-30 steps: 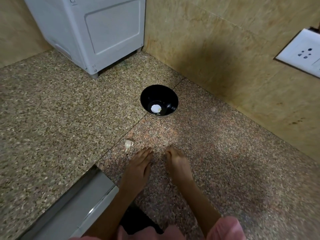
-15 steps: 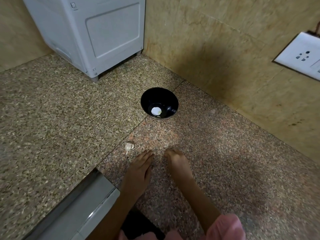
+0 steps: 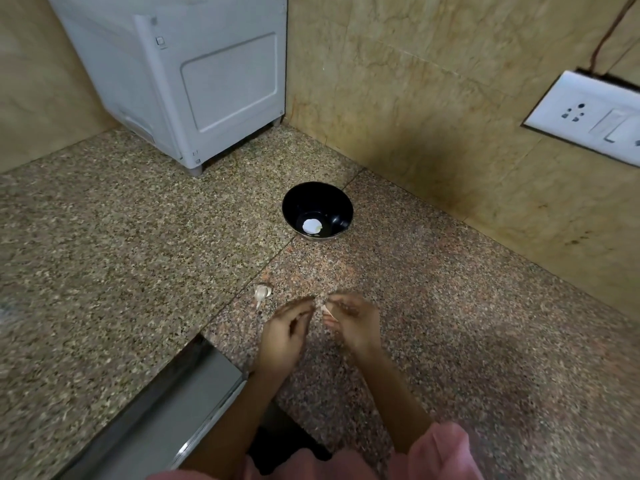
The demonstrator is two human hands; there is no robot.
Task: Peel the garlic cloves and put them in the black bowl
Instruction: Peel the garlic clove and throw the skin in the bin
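Garlic clove (image 3: pixel 326 309) pinched in right hand (image 3: pixel 353 323); left hand (image 3: pixel 284 332) curled beside it, grip unclear

Speckled granite counter (image 3: pixel 104 254) – brownish on the left, pinker on the right, with a thin seam (image 3: pixel 277 251) run diagonally between the two slabs. A black bowl (image 3: pixel 298 206) is set right on that seam, near the back wall. A garlic clove (image 3: pixel 262 292), skin on, is left lying just beside the seam, closer in. A white appliance (image 3: pixel 194 81) is stood on little feet in the far corner – and a steel trough (image 3: pixel 166 410) is sunk in at the near-left edge.
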